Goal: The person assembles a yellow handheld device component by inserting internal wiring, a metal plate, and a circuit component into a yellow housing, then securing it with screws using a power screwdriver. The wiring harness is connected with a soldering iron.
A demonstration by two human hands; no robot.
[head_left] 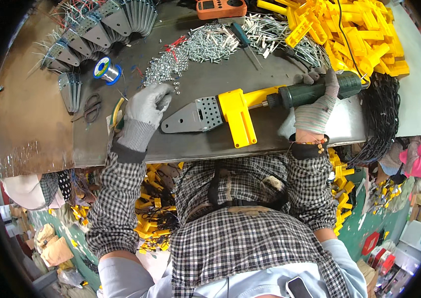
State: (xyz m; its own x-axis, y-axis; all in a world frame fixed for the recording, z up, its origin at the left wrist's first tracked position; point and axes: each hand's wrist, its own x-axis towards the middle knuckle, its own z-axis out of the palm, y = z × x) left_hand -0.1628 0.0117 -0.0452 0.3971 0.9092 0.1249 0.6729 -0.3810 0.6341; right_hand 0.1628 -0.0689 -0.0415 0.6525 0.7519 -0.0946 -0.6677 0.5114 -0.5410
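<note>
My right hand (315, 110), in a striped glove, grips a dark green electric screwdriver (292, 96). Its bit reaches to a yellow plastic housing (235, 116) lying on the bench. From the left side of that housing extends a grey, tapered metal plate (185, 119) with holes. My left hand (147, 107), in a grey glove, is closed, with thumb and fingertips together beside the loose nuts (163, 68). Whatever it may pinch is too small to make out. Yellow-handled pliers (117, 111) lie next to its wrist.
Screws (210, 43) and a hand screwdriver (239, 36) lie at the back, near an orange meter (220, 9). Yellow housings (354, 37) and black cables (384, 111) pile up right. At left are metal plates (94, 32), a solder spool (106, 71) and scissors (91, 108).
</note>
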